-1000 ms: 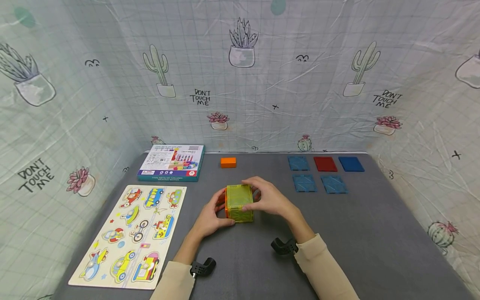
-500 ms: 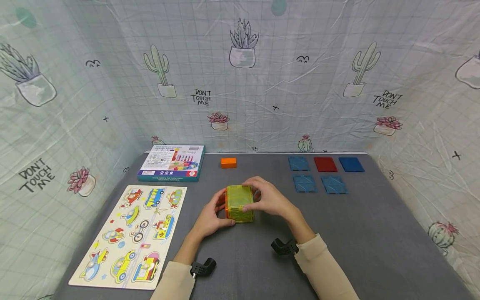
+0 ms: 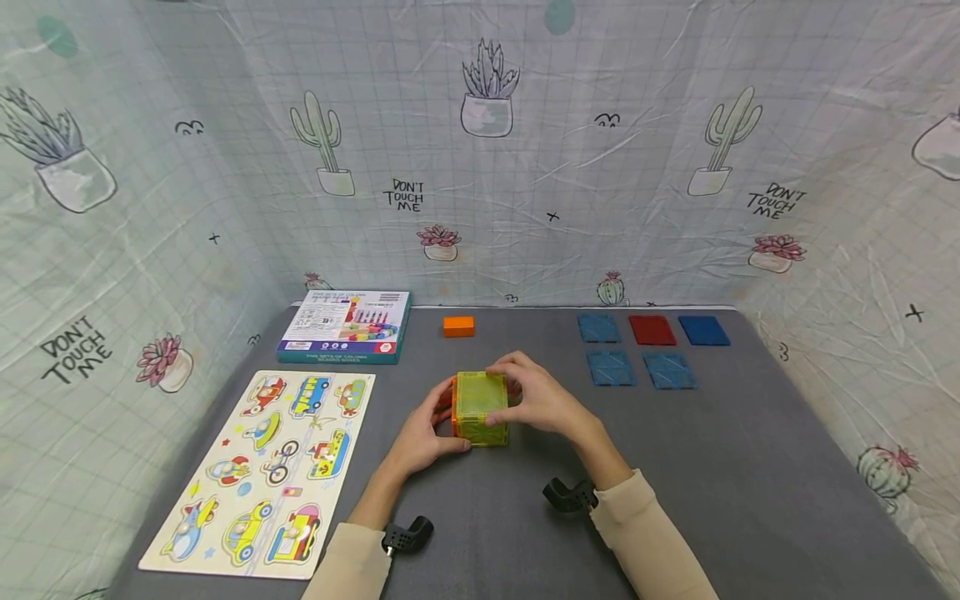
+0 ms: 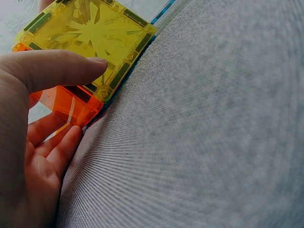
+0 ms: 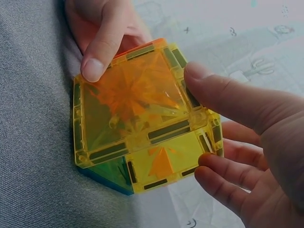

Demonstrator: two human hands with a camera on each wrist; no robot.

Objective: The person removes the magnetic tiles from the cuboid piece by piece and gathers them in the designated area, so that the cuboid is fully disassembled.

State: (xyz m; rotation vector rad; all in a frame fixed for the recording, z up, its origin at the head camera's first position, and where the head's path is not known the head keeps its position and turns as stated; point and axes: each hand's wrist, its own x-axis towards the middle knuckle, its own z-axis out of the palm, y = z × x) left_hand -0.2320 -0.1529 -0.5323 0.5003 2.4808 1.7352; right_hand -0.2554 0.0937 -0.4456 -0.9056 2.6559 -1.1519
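A cube of see-through magnetic tiles [image 3: 482, 396] stands on the grey table between both hands. Yellow tiles form its top and front, an orange tile [image 4: 76, 102] its left side, and blue [image 5: 107, 179] shows along its base. My left hand [image 3: 418, 440] holds the cube from the left, thumb on the lower front face and fingers along the orange side. From the right, my right hand [image 3: 542, 400] grips the upper part. Its thumb lies at the top front edge in the right wrist view, its other fingers by the far yellow edge.
Light-blue tiles [image 3: 611, 367], a red tile [image 3: 652, 330] and a dark-blue tile [image 3: 704, 331] lie at the back right. An orange block [image 3: 458, 327] sits behind the cube. At left are a boxed set [image 3: 343, 327] and a vehicle puzzle board [image 3: 258, 475].
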